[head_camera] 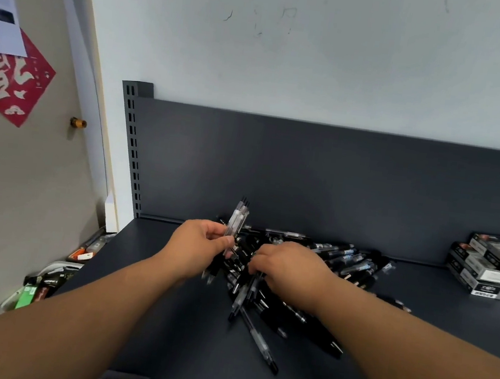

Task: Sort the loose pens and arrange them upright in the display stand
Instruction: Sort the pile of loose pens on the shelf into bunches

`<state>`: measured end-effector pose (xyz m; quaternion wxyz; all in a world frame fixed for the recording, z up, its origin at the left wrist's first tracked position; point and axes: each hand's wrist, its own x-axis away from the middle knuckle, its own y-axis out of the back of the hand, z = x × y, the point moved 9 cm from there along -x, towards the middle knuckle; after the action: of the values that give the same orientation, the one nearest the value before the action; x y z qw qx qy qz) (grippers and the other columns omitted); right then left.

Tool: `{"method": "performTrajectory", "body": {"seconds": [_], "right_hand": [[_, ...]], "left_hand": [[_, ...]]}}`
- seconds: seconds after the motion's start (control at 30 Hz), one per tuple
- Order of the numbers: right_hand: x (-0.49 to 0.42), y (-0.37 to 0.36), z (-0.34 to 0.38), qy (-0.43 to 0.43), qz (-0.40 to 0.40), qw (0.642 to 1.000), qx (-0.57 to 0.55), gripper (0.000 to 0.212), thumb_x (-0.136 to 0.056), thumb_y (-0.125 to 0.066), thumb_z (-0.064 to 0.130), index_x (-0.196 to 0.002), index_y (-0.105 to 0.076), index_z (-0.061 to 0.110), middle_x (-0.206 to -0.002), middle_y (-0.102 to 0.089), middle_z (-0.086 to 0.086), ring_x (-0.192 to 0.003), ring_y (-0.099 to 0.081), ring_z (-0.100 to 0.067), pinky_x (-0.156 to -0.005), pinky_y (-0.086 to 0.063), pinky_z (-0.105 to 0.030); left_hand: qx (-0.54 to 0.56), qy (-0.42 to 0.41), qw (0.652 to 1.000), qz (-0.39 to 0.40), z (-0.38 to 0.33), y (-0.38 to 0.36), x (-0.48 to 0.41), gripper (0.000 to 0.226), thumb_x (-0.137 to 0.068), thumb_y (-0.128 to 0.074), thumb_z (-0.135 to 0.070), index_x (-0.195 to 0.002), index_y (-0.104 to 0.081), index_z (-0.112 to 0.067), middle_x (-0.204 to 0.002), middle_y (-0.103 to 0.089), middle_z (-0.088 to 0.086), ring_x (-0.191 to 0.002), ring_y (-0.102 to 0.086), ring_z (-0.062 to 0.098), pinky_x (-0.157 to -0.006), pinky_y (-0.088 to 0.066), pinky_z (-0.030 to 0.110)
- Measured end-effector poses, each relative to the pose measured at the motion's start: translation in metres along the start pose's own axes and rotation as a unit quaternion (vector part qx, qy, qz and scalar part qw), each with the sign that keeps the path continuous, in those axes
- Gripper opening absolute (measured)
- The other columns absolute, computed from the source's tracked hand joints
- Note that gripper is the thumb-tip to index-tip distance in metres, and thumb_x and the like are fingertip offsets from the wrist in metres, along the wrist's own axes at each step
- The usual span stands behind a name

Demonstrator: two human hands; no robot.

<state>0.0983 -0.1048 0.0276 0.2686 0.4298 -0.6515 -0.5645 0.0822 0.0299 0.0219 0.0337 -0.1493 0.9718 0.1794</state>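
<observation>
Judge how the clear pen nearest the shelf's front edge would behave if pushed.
The clear pen looks slim and rigid, so probably light and stiff. Its round barrel would likely roll or skid on the smooth shelf.

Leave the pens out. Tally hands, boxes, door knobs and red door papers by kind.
Hands: 2, left hand gripping pens, right hand
Boxes: 3 in view, stacked at the frame edge
Knob: 1
Red paper: 1
Total: 7
</observation>
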Motion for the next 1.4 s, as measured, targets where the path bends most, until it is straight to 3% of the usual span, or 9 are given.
{"method": "performTrajectory", "body": {"seconds": [0.2, 0.37, 0.57, 0.73, 0.83, 0.93, 1.1, 1.27, 1.4], "right_hand": [[0.004, 0.006, -0.001, 0.022, -0.055, 0.998, -0.017, 0.018, -0.093, -0.051, 0.021, -0.106, -0.064, 0.024, -0.105, -0.064, 0.002, -0.095, -0.061, -0.025, -0.085, -0.049, -0.04], [0.01, 0.035, -0.012, -0.057, -0.117, 0.987, -0.093, 0.013, -0.098, -0.047, 0.029, -0.103, -0.058, 0.025, -0.1, -0.063, 0.007, -0.092, -0.057, -0.018, -0.082, -0.047, -0.035], [-0.007, 0.067, 0.002, -0.164, -0.19, 0.913, -0.322, 0.009, -0.091, -0.06, 0.02, -0.096, -0.054, 0.025, -0.085, -0.059, 0.017, -0.078, -0.057, -0.001, -0.071, -0.045, -0.014], [-0.043, 0.033, 0.058, -0.256, -0.016, 0.804, -0.536, 0.004, -0.088, -0.059, 0.014, -0.084, -0.059, 0.015, -0.083, -0.072, -0.006, -0.079, -0.07, -0.019, -0.072, -0.058, -0.032], [-0.049, 0.012, 0.109, -0.257, 0.095, 0.754, -0.597, 0.009, -0.09, -0.057, 0.008, -0.082, -0.058, 0.011, -0.073, -0.065, -0.006, -0.066, -0.065, -0.015, -0.062, -0.056, -0.026], [-0.056, -0.006, 0.136, -0.264, 0.132, 0.748, -0.594, 0.007, -0.089, -0.058, 0.009, -0.092, -0.062, 0.003, -0.072, -0.063, -0.008, -0.06, -0.064, -0.015, -0.057, -0.056, -0.025], [-0.066, -0.022, 0.145, -0.304, 0.122, 0.746, -0.58, 0.011, -0.088, -0.058, 0.007, -0.095, -0.06, -0.001, -0.071, -0.063, -0.011, -0.057, -0.065, -0.016, -0.055, -0.057, -0.027], [-0.064, -0.024, 0.146, -0.299, 0.128, 0.763, -0.558, 0.013, -0.085, -0.065, 0.006, -0.086, -0.052, 0.007, -0.084, -0.066, -0.015, -0.061, -0.067, -0.018, -0.055, -0.057, -0.028], [-0.063, -0.023, 0.149, -0.292, 0.126, 0.766, -0.559, 0.026, -0.081, -0.072, 0.004, -0.103, -0.058, 0.003, -0.083, -0.068, -0.014, -0.058, -0.067, -0.015, -0.057, -0.058, -0.028]], "left_hand": [[0.015, 0.042, 0.999, 0.016, 0.02, -0.006, 0.003, 0.013, -0.089, -0.065, -0.011, -0.101, -0.071, -0.008, -0.087, -0.074, 0.003, -0.072, -0.07, 0.012, -0.081, -0.054, 0.029], [0.048, 0.042, 0.998, 0.027, 0.015, -0.003, 0.008, 0.013, -0.089, -0.066, -0.013, -0.101, -0.07, -0.012, -0.086, -0.074, 0.004, -0.075, -0.07, 0.013, -0.079, -0.055, 0.032], [0.085, 0.035, 0.996, -0.006, -0.003, 0.036, 0.027, 0.008, -0.09, -0.064, -0.009, -0.093, -0.07, -0.013, -0.082, -0.072, 0.006, -0.077, -0.068, 0.015, -0.068, -0.053, 0.025], [0.038, 0.126, 0.991, -0.019, 0.02, 0.096, 0.05, 0.001, -0.088, -0.067, -0.011, -0.089, -0.068, -0.011, -0.077, -0.069, 0.009, -0.069, -0.065, 0.016, -0.058, -0.053, 0.023], [-0.026, 0.183, 0.983, -0.003, 0.045, 0.125, 0.068, 0.004, -0.088, -0.067, -0.011, -0.087, -0.068, -0.007, -0.069, -0.069, 0.007, -0.057, -0.064, 0.013, -0.052, -0.052, 0.023], [-0.09, 0.205, 0.975, 0.006, 0.065, 0.14, 0.08, 0.011, -0.088, -0.066, -0.01, -0.083, -0.069, -0.001, -0.06, -0.066, 0.003, -0.049, -0.063, 0.011, -0.044, -0.048, 0.019], [-0.199, 0.202, 0.959, 0.017, 0.074, 0.14, 0.085, 0.02, -0.086, -0.069, -0.022, -0.087, -0.069, -0.001, -0.071, -0.06, 0.009, -0.058, -0.057, 0.016, -0.045, -0.048, 0.017], [-0.283, 0.203, 0.936, 0.046, 0.075, 0.138, 0.084, 0.029, -0.084, -0.07, -0.032, -0.096, -0.07, -0.005, -0.082, -0.067, 0.01, -0.084, -0.071, 0.027, -0.071, -0.061, 0.036], [-0.235, 0.2, 0.948, 0.079, 0.078, 0.127, 0.083, 0.019, -0.087, -0.07, -0.019, -0.103, -0.063, -0.013, -0.08, -0.065, 0.008, -0.064, -0.064, 0.013, -0.058, -0.058, 0.025]]}}
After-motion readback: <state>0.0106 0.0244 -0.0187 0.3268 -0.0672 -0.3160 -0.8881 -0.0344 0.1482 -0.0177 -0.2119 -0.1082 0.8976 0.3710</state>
